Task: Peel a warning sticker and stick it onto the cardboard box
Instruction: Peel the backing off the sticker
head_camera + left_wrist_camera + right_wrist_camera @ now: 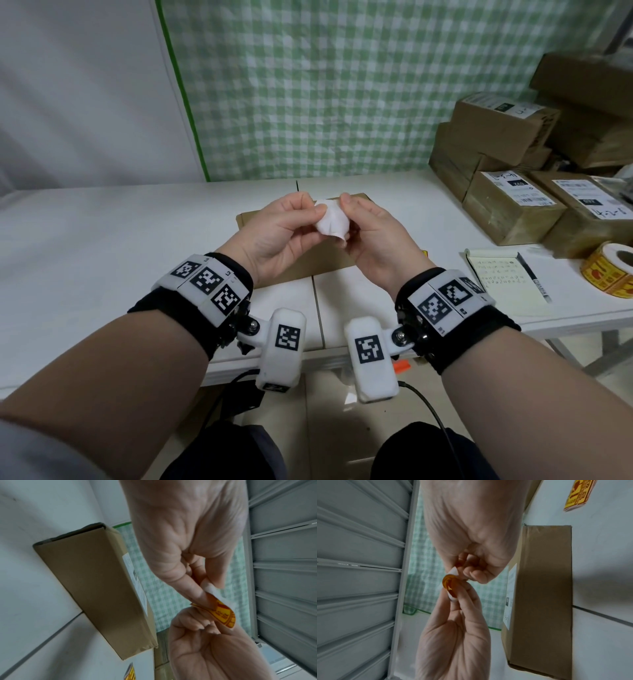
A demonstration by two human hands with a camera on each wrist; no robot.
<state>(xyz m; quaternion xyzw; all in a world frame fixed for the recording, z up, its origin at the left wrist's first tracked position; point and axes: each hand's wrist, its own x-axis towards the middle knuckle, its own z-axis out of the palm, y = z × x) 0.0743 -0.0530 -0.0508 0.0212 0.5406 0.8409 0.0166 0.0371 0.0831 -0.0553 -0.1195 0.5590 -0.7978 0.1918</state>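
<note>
A small warning sticker (pixel 331 222) is held in the air between both hands, bent into a curl; its white back faces the head view. Its yellow and red printed face (pixel 223 613) shows in the left wrist view, and again as the sticker (pixel 450 584) in the right wrist view. My left hand (pixel 313 209) pinches its left edge, and my right hand (pixel 346 213) pinches its right edge. Below the hands, a flat brown cardboard box (pixel 301 265) lies on the white table (pixel 102 240). The box (pixel 96 585) carries a white label on its far side.
A roll of yellow warning stickers (pixel 609 274) stands at the right edge of the table. A notepad (pixel 503 284) with a pen (pixel 532 279) lies beside it. Several labelled cardboard boxes (pixel 513 209) are stacked at the back right. A green checked cloth hangs behind.
</note>
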